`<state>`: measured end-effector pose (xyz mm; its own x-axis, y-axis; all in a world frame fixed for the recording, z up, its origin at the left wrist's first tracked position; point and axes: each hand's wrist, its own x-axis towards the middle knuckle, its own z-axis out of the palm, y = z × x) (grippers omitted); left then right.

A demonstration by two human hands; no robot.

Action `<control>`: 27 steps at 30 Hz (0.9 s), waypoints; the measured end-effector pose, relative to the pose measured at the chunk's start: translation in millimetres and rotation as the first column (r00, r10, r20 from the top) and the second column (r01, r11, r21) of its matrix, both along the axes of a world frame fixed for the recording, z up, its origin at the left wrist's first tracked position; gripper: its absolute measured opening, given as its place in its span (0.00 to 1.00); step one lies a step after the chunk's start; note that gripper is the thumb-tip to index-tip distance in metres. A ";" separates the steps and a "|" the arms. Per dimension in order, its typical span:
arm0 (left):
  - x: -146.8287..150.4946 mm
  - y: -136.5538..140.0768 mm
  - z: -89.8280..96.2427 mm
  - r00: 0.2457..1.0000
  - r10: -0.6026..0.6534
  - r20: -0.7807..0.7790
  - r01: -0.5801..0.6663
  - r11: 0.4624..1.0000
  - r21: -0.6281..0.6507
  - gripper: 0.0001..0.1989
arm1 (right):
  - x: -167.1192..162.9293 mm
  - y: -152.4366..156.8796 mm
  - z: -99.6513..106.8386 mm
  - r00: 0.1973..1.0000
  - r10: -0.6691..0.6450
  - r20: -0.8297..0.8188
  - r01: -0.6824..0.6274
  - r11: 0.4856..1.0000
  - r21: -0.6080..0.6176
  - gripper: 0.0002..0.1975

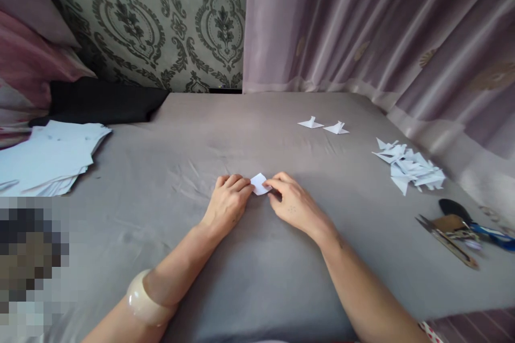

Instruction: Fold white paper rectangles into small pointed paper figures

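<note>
A small white piece of folded paper [260,184] lies on the grey sheet between my two hands. My left hand [231,198] has its fingers curled together, with the fingertips at the paper's left corner. The thumb and fingers of my right hand [293,198] meet at the right corner of the paper, gripping it there. The tips of the left fingers are partly hidden, but they rest on the paper's edge.
Two folded paper birds [336,128] sit farther back. A heap of folded white papers [416,166] lies to the right, with scissors [446,244] and a blue-handled item [494,234] nearer. At the left are a stack of white sheets [48,155] and a black cloth [108,100].
</note>
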<state>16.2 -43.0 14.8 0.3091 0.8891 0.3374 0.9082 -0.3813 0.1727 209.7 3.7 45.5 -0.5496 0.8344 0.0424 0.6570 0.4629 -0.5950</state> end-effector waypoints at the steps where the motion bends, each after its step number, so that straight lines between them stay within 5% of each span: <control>1: 0.3 -0.5 0.4 1.000 0.004 0.011 -0.004 1.000 -0.003 0.12 | -1.7 -2.0 -0.7 1.000 0.007 0.030 -0.007 1.000 0.012 0.14; 8: 5.0 -0.3 1.1 0.975 0.150 0.161 -0.135 0.986 -0.102 0.11 | -2.4 0.1 -7.4 0.997 0.012 0.072 -0.015 0.999 0.047 0.09; 14: 5.1 7.0 0.3 0.881 0.286 0.377 -0.218 0.952 -0.214 0.10 | -2.6 5.1 -10.0 0.999 -0.040 0.022 0.041 0.999 -0.027 0.07; 22: 4.9 16.8 8.7 0.837 0.411 0.361 -0.268 0.883 -0.384 0.07 | -14.1 3.5 -19.6 0.973 -0.227 -0.049 0.225 0.974 -0.032 0.10; 27: -1.2 15.0 10.0 0.839 0.367 0.402 -0.205 0.897 -0.391 0.06 | -20.0 1.8 -21.0 0.954 -0.294 -0.057 0.294 0.956 -0.015 0.11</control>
